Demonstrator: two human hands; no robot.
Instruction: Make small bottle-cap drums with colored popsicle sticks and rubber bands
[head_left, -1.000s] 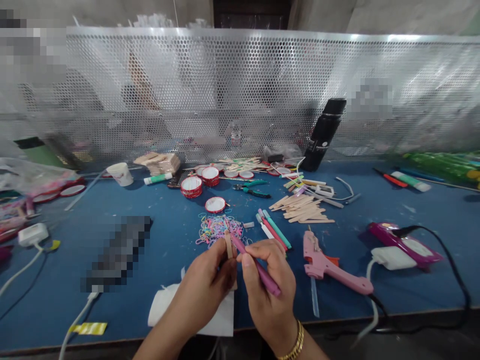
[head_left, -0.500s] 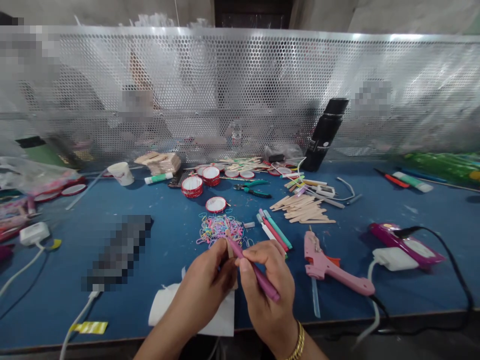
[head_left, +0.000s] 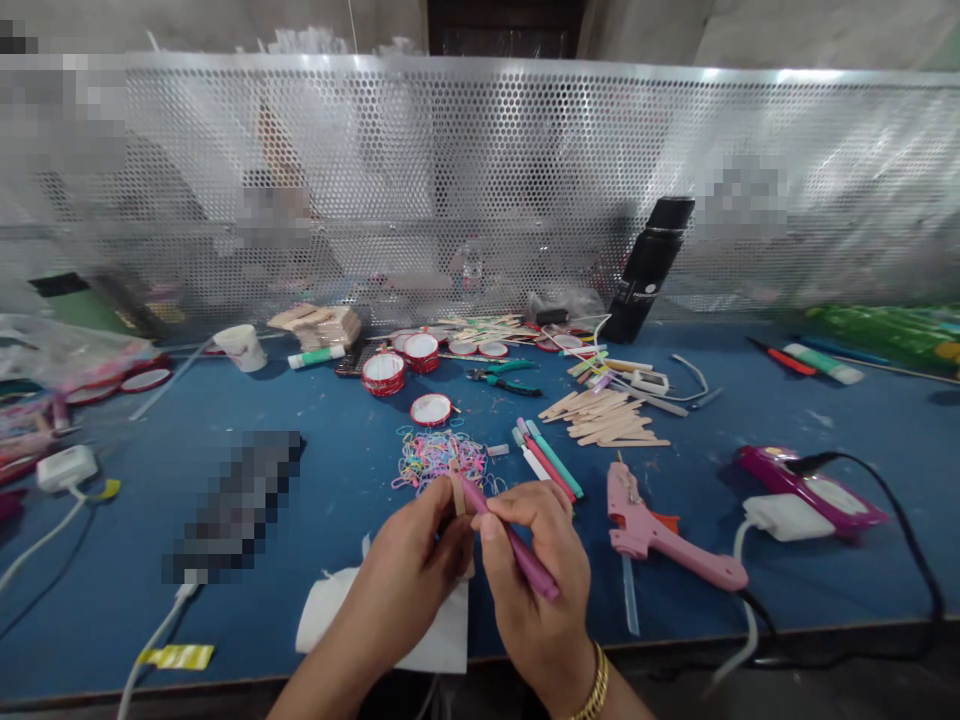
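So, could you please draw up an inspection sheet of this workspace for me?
Surface: blue tabletop, scattered with small pale specks.
Work items: wooden stick and purple pen, both in hand; pile of coloured bands beyond.
Clutter: pink glue gun, loose sticks, pliers, black bottle.
Grip: left hand on the stick, right hand on the pen; tip contact unclear.
Cables: white cable at left, black cord at right.
Surroundings: perforated metal panel behind; view through it indistinct.
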